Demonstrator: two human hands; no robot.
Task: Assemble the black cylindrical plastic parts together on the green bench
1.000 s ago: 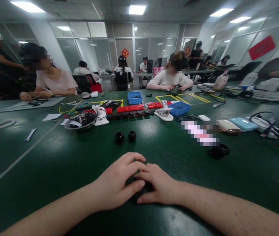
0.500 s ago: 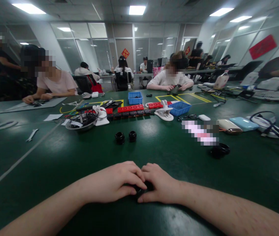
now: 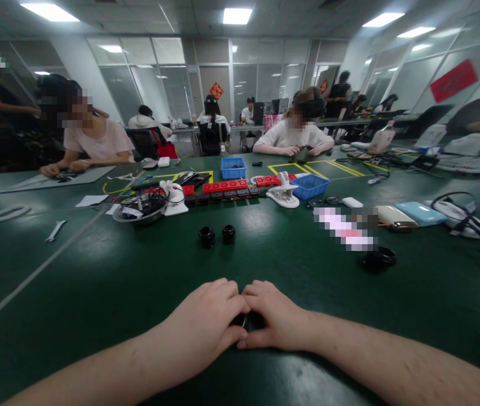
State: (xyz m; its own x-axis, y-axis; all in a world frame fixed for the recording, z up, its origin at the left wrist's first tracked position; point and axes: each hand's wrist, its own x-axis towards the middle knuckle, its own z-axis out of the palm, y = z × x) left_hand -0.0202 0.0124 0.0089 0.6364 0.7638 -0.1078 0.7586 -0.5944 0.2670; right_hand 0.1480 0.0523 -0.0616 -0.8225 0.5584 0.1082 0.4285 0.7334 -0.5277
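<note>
Close to me on the green table, my left hand and my right hand meet fingertip to fingertip. Between them is a black round part, with a shiny curved rim showing. Fingers of both hands wrap round it, so most of it is hidden and its exact kind cannot be made out. Farther forward, two small black ringed cylinders stand side by side. A larger black ring-shaped piece lies to the right of my hands.
Red and black blocks form a row across the table, with blue bins and a white clip stand nearby. A metal bowl of cables and a wrench are at left. Co-workers sit across the table.
My left hand has rolled and closed in round the black part, its fingertips drawing together. More of the part's shiny rim shows. My right hand has barely moved.
</note>
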